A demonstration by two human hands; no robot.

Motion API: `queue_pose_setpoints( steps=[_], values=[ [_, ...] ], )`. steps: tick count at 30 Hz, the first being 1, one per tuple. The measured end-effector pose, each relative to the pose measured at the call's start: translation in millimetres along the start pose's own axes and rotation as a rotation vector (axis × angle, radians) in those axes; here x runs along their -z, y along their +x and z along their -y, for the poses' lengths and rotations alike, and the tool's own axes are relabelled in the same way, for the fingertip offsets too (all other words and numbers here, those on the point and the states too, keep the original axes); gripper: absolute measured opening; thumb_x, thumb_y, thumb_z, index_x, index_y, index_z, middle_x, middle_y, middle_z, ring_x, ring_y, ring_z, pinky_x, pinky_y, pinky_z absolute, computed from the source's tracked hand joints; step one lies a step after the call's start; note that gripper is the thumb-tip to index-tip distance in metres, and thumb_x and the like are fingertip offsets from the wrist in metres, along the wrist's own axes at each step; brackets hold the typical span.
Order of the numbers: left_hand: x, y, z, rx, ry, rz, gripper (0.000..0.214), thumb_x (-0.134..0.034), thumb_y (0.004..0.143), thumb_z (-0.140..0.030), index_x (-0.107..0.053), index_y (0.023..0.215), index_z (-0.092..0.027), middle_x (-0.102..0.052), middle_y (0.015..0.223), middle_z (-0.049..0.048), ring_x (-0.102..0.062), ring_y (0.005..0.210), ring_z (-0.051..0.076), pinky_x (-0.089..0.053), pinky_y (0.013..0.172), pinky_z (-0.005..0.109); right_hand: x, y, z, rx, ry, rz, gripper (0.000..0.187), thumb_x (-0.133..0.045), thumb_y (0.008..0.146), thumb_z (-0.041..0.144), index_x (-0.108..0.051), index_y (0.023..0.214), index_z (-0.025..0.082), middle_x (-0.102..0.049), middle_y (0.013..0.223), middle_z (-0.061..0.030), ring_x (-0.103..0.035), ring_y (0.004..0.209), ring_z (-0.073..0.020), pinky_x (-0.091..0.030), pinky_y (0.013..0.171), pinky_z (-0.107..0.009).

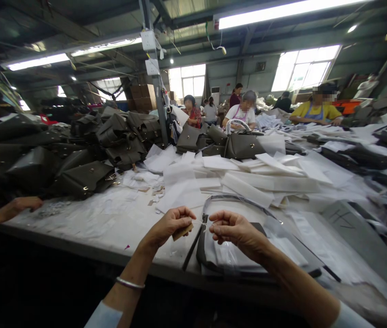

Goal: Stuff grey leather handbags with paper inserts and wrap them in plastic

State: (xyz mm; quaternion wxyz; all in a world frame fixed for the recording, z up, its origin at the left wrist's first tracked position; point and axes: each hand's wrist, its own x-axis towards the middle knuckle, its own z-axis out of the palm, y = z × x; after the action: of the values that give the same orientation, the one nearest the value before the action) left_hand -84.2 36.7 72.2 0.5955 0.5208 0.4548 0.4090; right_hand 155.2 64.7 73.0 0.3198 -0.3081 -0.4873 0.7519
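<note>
My left hand (pixel 169 226) is closed in a pinch on a small tan tag (pixel 183 232). My right hand (pixel 234 231) is closed too, its fingertips pinching a thin pale string that runs toward the tag. Both hands hover just above a dark handbag (pixel 210 255) wrapped in clear plastic, lying flat at the table's near edge. The bag's handle (pixel 234 199) arches behind my hands.
A heap of dark handbags (pixel 87 146) fills the left of the white table (pixel 104 218). White paper sheets (pixel 248 177) are stacked in the middle. Another person's hand (pixel 20 205) rests at the left. Several seated people (pixel 244 114) work at the far end.
</note>
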Motion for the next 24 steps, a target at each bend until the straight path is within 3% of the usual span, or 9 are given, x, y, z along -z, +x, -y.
queue_pose_setpoints(
  steps=[4,7,9,12,15,18,21,24],
  values=[
    [-7.5,-2.2,0.4,-0.021,0.118,0.14,0.036,-0.069,0.08,-0.039,-0.063,0.106,-0.015,-0.064,0.08,0.0024,-0.059,0.07,0.013,-0.044,0.065,0.024,0.6,-0.7,-0.4,0.039,-0.049,-0.014,0.047,-0.089,0.062,0.036,-0.066,0.098,0.015,-0.069,0.076,0.0001,-0.064,0.063,-0.012,-0.044,0.056,-0.022],
    [-23.9,-0.2,-0.9,-0.154,0.228,0.173,0.044,-0.074,0.074,-0.031,-0.064,0.115,-0.019,-0.064,0.112,0.0067,-0.058,0.103,0.021,-0.045,0.085,0.03,-4.2,-2.2,0.0,0.066,-0.071,0.038,0.044,-0.086,0.066,0.037,-0.065,0.098,0.015,-0.068,0.075,0.0002,-0.063,0.061,-0.0121,-0.046,0.056,-0.023],
    [-38.7,0.7,-2.0,-0.223,0.21,0.23,0.054,-0.075,0.072,-0.027,-0.06,0.124,-0.022,-0.062,0.119,0.0052,-0.055,0.111,0.023,-0.043,0.093,0.032,-8.1,-5.3,3.0,0.098,-0.112,0.064,0.041,-0.084,0.069,0.038,-0.065,0.097,0.015,-0.068,0.075,-0.0004,-0.062,0.061,-0.0121,-0.047,0.056,-0.024],
    [-58.2,-0.5,-1.8,-0.216,0.146,0.294,0.058,-0.073,0.076,-0.028,-0.055,0.131,-0.022,-0.065,0.103,0.003,-0.059,0.097,0.019,-0.045,0.085,0.029,-9.4,-14.1,13.2,0.102,-0.182,0.094,0.038,-0.08,0.071,0.039,-0.066,0.096,0.014,-0.067,0.075,-0.0012,-0.059,0.059,-0.0116,-0.047,0.054,-0.024],
    [-66.2,-2.9,2.4,-0.141,0.216,0.206,0.034,-0.067,0.082,-0.035,-0.067,0.11,-0.016,-0.063,0.082,0.001,-0.056,0.074,0.014,-0.042,0.069,0.023,-2.5,-26.1,26.8,0.074,-0.219,0.071,0.036,-0.079,0.072,0.04,-0.065,0.094,0.015,-0.062,0.068,0.0015,-0.055,0.053,-0.0099,-0.045,0.05,-0.023],
    [-65.6,-5.0,6.6,-0.074,0.322,0.149,0.025,-0.06,0.086,-0.037,-0.071,0.092,-0.016,-0.058,0.072,-0.0014,-0.049,0.064,0.011,-0.038,0.062,0.022,6.2,-37.1,37.2,0.087,-0.225,0.016,0.035,-0.079,0.072,0.04,-0.064,0.092,0.016,-0.058,0.067,0.0033,-0.053,0.052,-0.0086,-0.044,0.048,-0.021],
    [-66.4,-7.8,4.2,-0.151,0.439,0.158,0.023,-0.07,0.077,-0.031,-0.072,0.098,-0.02,-0.065,0.091,0.0,-0.056,0.079,0.014,-0.041,0.07,0.023,7.9,-42.4,39.8,0.106,-0.228,0.021,0.036,-0.079,0.073,0.041,-0.063,0.093,0.016,-0.058,0.068,0.0034,-0.052,0.052,-0.0079,-0.044,0.048,-0.021],
    [-73.8,-10.8,-5.0,-0.233,0.393,0.25,0.047,-0.082,0.066,-0.031,-0.07,0.11,-0.024,-0.067,0.111,0.0012,-0.058,0.099,0.02,-0.043,0.084,0.025,1.8,-41.4,35.8,0.123,-0.254,0.09,0.039,-0.079,0.074,0.045,-0.061,0.094,0.016,-0.059,0.065,0.0031,-0.052,0.049,-0.0084,-0.043,0.045,-0.02]
  ],
)
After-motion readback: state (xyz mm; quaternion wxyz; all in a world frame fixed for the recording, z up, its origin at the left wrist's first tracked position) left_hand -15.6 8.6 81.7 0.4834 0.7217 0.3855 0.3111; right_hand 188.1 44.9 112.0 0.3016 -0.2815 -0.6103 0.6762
